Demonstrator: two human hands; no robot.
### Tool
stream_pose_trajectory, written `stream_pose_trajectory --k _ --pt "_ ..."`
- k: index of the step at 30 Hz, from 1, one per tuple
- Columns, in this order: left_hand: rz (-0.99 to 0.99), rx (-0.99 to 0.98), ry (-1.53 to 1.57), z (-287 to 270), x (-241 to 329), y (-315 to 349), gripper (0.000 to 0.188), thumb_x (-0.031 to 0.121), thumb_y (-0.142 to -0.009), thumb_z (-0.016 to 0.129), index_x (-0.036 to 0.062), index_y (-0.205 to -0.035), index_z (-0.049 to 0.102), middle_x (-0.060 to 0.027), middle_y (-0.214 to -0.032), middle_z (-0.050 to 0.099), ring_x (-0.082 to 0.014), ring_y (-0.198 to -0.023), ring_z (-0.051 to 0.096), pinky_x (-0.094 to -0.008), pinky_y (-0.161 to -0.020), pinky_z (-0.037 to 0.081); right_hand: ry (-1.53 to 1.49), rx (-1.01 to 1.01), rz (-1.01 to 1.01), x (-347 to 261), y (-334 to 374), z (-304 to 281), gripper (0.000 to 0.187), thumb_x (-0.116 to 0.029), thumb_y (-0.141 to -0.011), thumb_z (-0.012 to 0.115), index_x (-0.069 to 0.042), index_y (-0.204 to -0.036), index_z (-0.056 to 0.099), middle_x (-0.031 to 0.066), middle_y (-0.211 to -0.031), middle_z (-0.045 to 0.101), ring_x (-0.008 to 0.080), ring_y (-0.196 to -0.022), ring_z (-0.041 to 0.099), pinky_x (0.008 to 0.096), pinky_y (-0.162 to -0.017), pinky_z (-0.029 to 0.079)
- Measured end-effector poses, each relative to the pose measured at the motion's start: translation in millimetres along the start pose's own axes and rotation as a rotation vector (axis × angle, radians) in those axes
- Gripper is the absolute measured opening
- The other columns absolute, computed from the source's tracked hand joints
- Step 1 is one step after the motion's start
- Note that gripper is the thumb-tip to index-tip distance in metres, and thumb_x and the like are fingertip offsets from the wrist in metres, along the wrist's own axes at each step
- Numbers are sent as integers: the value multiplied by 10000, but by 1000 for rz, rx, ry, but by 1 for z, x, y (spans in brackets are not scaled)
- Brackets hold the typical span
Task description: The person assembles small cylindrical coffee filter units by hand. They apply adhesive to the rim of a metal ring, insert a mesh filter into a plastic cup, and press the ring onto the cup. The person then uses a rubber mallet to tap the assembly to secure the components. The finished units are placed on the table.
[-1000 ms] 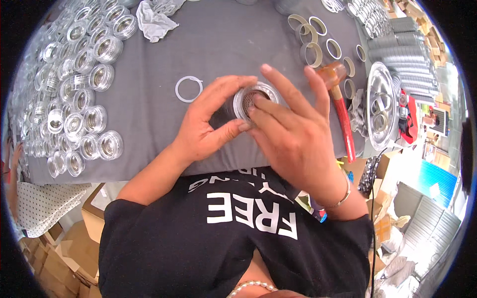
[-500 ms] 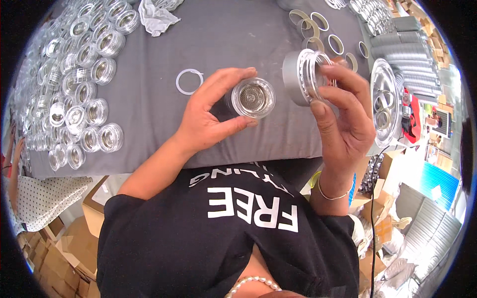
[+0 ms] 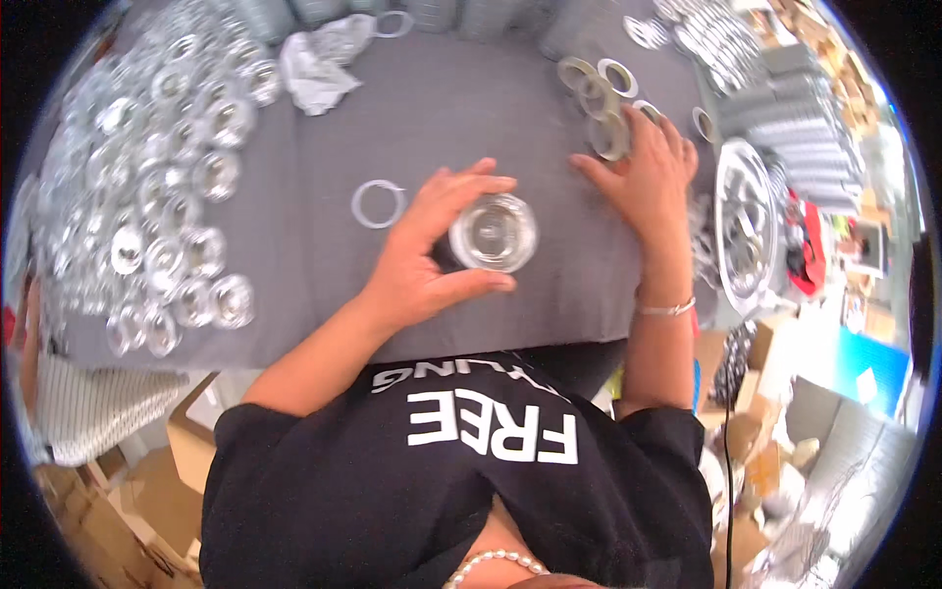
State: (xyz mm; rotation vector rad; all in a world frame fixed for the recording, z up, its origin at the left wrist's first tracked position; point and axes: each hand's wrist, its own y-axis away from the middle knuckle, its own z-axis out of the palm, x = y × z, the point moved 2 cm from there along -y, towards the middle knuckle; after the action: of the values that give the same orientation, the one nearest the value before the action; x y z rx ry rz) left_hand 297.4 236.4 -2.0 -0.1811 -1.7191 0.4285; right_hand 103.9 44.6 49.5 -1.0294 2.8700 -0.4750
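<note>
My left hand (image 3: 427, 240) curves round a clear, round, jar-like piece (image 3: 494, 233), with the fingers on its far side and the thumb on its near side. The piece is blurred, and what lies inside it is hard to make out. Farther right, my right hand (image 3: 653, 177) reaches over a group of thin beige rings (image 3: 608, 135). Its thumb and fingers are apart, with the nearest ring between them; a firm grip on it does not show. A white flat ring (image 3: 378, 204) lies on the grey cloth left of my left hand.
Many clear round pieces (image 3: 162, 187) crowd the table's left side. A crumpled white cloth (image 3: 319, 74) lies at the far left. On the right stand a silver oval tray (image 3: 746, 231) holding parts and stacks of silvery pieces (image 3: 795, 147). A white ring (image 3: 616, 77) lies near the beige ones.
My right hand no longer holds the silver band and clear ring; it has moved away to the beige rings. My left hand stays round the clear piece. The whole view has shifted slightly.
</note>
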Motion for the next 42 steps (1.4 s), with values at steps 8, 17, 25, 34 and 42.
stream_pose_trajectory --k 8,17,25,34,42 --pt "-103 227 -919 -91 59 79 823 391 -720 866 78 -1424 577 -125 -1340 623 -352 -1354 498 -528 -1157 326 -16 -84 153 22 -1 25 686 -355 -770 836 -121 -1381 630 151 -1278 687 285 -1294 582 507 -1147 358" --pt "-526 307 -1383 -159 50 168 686 218 -755 834 51 -1380 604 -184 -1370 562 -397 -1282 504 -487 -1097 385 -1973 -187 221 -37 63 8 1002 -408 -713 891 47 -1486 444 103 -1239 616 190 -1105 610 320 -889 509" --pt "-221 544 -269 -101 63 84 647 165 -792 825 -12 -1370 595 -142 -1406 590 -265 -1260 575 -405 -1099 433 -2341 -204 188 -35 85 -1 1053 -514 -820 787 103 -1537 325 186 -1216 627 264 -1014 673 338 -758 536" --pt "55 -3 -424 -12 69 -22 710 172 -688 885 0 -1330 636 -136 -1302 638 -265 -1181 606 -382 -1027 461 -2162 50 170 -30 90 -13 916 -366 -784 850 -22 -1488 375 194 -1311 606 367 -1215 637 500 -1073 487" --pt "11 34 -260 -9 46 -11 850 275 -684 927 59 -1435 593 -115 -1264 632 -266 -1154 604 -389 -1003 474 -2195 160 89 -64 75 -18 818 -199 -768 873 -17 -1418 411 230 -1440 503 469 -1357 519 568 -1182 384"
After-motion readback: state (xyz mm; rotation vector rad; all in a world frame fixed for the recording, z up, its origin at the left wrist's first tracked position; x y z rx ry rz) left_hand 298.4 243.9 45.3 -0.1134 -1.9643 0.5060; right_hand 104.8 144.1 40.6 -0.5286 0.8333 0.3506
